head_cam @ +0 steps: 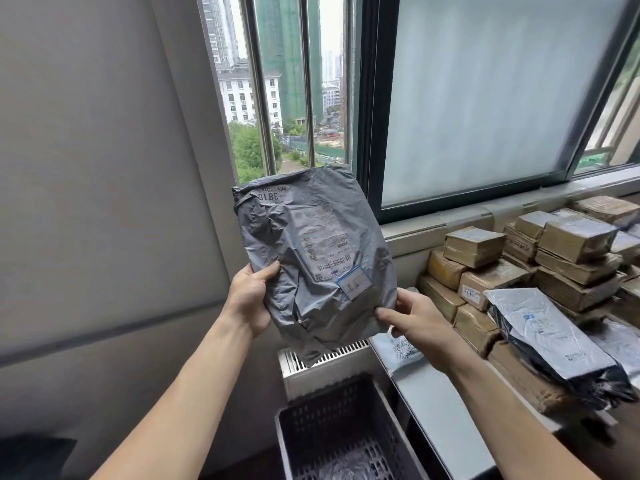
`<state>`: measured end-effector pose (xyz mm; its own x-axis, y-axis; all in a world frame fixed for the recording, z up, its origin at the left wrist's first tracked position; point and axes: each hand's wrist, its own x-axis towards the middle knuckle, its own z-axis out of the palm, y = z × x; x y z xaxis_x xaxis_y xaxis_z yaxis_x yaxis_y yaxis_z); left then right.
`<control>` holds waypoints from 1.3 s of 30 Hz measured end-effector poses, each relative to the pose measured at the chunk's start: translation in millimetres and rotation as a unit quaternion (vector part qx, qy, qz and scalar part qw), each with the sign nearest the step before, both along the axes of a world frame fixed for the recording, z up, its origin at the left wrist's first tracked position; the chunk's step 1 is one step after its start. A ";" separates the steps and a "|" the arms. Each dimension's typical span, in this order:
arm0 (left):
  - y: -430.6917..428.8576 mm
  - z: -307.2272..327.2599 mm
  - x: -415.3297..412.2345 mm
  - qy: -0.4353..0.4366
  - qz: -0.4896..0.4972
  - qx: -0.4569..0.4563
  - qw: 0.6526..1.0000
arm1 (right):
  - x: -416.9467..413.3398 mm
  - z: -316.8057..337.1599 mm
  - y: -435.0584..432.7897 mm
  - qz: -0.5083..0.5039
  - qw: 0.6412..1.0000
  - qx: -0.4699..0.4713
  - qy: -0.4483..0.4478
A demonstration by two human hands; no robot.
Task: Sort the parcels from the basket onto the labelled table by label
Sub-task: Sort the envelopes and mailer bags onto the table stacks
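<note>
I hold a grey plastic mailer parcel [311, 258] up in front of the window, its shipping label facing me upside down with a small blue-edged sticker near its lower right. My left hand [251, 297] grips its left edge, thumb on the front. My right hand [414, 322] pinches its lower right corner. Below stands the dark slatted basket [388, 410], with something crumpled and grey lying at its bottom. The table [443, 403] runs along the right.
Stacked brown taped box parcels [575, 251] fill the table under the window sill. A silver-grey mailer [550, 334] lies across them, and a pale flat parcel [403, 355] sits at the table's near end. A white radiator [318, 362] stands behind the basket.
</note>
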<state>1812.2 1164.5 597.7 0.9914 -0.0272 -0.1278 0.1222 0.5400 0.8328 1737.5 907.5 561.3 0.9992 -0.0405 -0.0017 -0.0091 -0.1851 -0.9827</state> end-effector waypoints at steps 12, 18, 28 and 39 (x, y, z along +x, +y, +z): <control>-13.1 -12.9 -9.0 0.067 -0.016 -0.078 0.995 | -5.3 -12.4 60.6 -0.063 0.862 0.478 0.156; -15.8 -11.5 -33.2 0.084 -0.095 -0.021 0.992 | -2.5 -6.4 61.8 -0.076 0.837 0.516 0.166; -10.1 0.4 -54.6 0.120 -0.232 -0.029 0.965 | -10.0 -0.9 68.5 -0.024 0.835 0.532 0.141; 7.0 -8.2 -43.7 0.030 -0.192 0.135 0.972 | -10.0 -16.1 26.2 0.043 0.895 0.443 0.017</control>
<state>1768.5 1171.5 589.5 0.9056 -0.3505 -0.2390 0.3241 0.2081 0.9229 1727.5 933.7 545.2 0.9973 0.0689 -0.0257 -0.0651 0.6655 -0.7436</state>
